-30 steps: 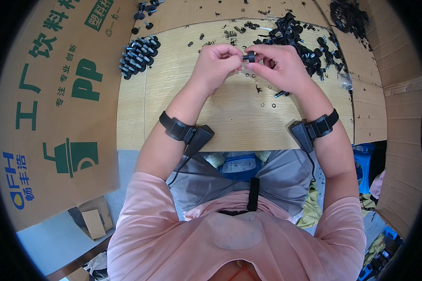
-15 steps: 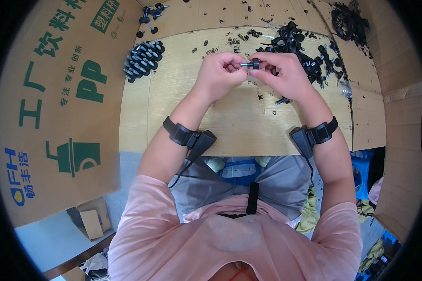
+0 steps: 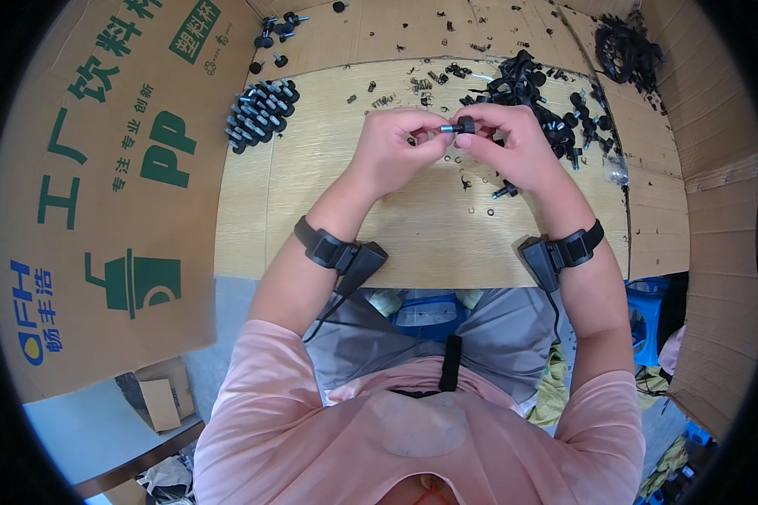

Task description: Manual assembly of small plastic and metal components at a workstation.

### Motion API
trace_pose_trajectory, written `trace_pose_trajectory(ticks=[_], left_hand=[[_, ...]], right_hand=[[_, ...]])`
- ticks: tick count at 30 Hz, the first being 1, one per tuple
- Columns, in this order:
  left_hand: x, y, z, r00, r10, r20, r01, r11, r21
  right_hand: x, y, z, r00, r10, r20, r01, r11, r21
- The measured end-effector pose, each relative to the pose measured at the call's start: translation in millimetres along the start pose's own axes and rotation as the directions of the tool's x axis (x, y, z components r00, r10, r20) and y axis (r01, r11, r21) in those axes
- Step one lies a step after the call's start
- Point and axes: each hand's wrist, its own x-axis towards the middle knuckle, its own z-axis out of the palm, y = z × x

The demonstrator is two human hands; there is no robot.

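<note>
Between my two hands is a knob screw [image 3: 467, 125] with a round black head and a bare metal threaded shank, lying sideways. My right hand [image 3: 518, 150] pinches the black head between thumb and fingers. My left hand [image 3: 389, 150] is closed at the shank's end, its thumb and index finger against the metal; whether they hold anything small there is hidden. Past my right hand lies a heap of black parts [image 3: 518, 82] with more knob screws [image 3: 585, 118] beside it. Another knob screw [image 3: 505, 191] lies below my right hand.
At the table's left edge, several knob screws [image 3: 261, 114] stand packed in rows, shanks up. Black trimmings [image 3: 383, 100] and small rings are scattered over the wooden board [image 3: 328, 252]. Cardboard walls [image 3: 114, 244] rise at both sides. A black tangle [image 3: 627, 55] lies far right.
Both hands stay together around the knob screw, which shows slightly more of its shank. The whole view has shifted a little, so the table appears lower.
</note>
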Motion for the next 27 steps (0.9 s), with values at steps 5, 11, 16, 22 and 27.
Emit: trace_pose_trajectory(ticks=[5,11,16,22,27], left_hand=[[-1.1,-1.1,2.9,0.997,0.08,-0.019,-0.08,0.997,0.019],[0.0,-4.6,3.6,0.984,0.17,-0.044,-0.171,0.985,-0.019],[0.8,-5.8,1.9,0.969,0.243,-0.048,-0.24,0.969,0.06],[5.6,-5.8,-9.3,0.932,0.317,-0.173,-0.253,0.915,0.315],[7.3,-6.3,-8.1,0.958,0.201,-0.205,-0.19,0.979,0.07]], right_hand=[[-1.5,2.4,-2.0,0.999,-0.03,0.026,0.029,0.999,0.026],[-0.5,5.3,-2.0,0.998,-0.049,0.041,0.047,0.998,0.044],[-1.3,7.3,-2.1,0.996,-0.074,0.053,0.071,0.996,0.051],[-1.6,4.8,-3.1,0.99,-0.09,0.108,0.093,0.995,-0.019],[-2.3,0.3,1.5,0.995,-0.04,0.086,0.049,0.993,-0.11]])
